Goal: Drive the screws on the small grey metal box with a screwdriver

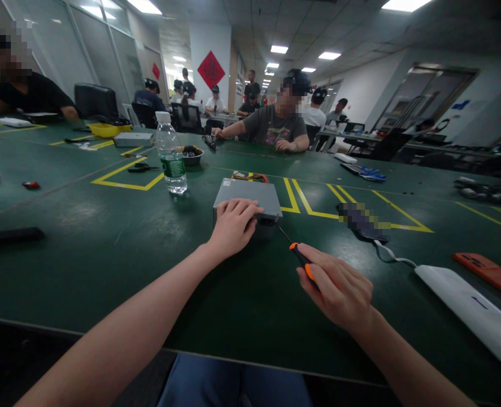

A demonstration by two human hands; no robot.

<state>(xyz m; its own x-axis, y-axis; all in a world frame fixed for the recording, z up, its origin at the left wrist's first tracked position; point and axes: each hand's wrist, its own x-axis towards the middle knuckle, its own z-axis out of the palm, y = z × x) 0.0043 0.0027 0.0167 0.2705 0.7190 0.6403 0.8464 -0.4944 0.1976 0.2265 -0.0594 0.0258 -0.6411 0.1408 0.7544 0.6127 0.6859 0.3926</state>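
A grey metal power supply unit (pixel 245 192) lies on the green table, with its coloured cables (pixel 252 177) at the far side. My left hand (pixel 235 220) is closed over its near edge, fingers across the top and thumb down at the front face. Held in my right hand (pixel 339 285) is a black and orange screwdriver (pixel 297 252). Its thin shaft points up and left at the unit's front right corner; whether the tip touches cannot be made out. The underside of the unit is hidden.
A water bottle (pixel 173 155) stands left of the unit, before a metal bowl (pixel 193 155). On the right lie a dark phone (pixel 362 221), a cabled white power bank (pixel 466 308) and an orange phone (pixel 487 274). A co-worker (pixel 271 124) sits across the table (pixel 140 271).
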